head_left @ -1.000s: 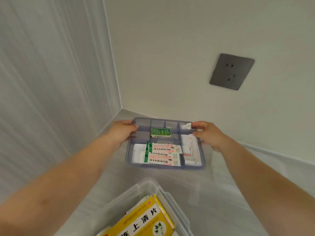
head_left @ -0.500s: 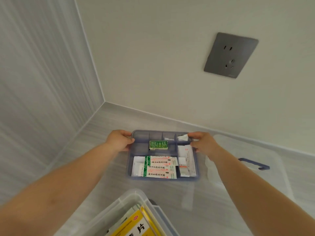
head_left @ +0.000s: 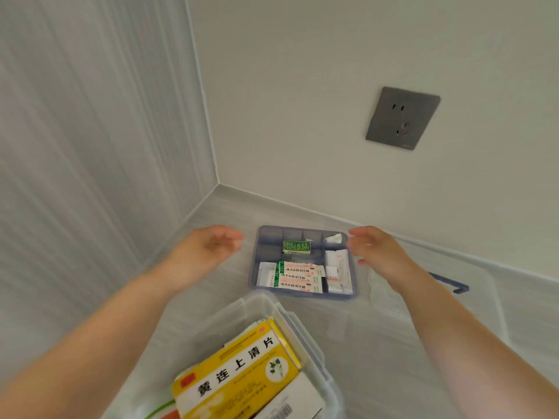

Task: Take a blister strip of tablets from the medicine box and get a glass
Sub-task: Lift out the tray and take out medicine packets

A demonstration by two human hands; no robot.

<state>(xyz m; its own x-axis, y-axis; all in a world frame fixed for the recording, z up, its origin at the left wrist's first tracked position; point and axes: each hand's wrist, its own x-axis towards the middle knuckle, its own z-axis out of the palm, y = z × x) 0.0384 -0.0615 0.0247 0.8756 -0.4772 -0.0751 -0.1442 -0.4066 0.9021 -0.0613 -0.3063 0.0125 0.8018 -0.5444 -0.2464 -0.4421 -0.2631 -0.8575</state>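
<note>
medicine box point(head_left: 314, 349): clear plastic | lid off | on counter, nearest camera | yellow tablet carton point(head_left: 242, 373) inside

Both hands' grip released from tray point(head_left: 253, 261), left hand point(head_left: 208, 247), right hand point(head_left: 378, 252) drawn clear

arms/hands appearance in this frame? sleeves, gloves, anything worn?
Two bare forearms enter from the bottom corners. No sleeves in view, no gloves, and no watch, rings or bands visible on the left hand or right hand. Fingertips are motion-blurred, so fine detail there can't be told.
</note>
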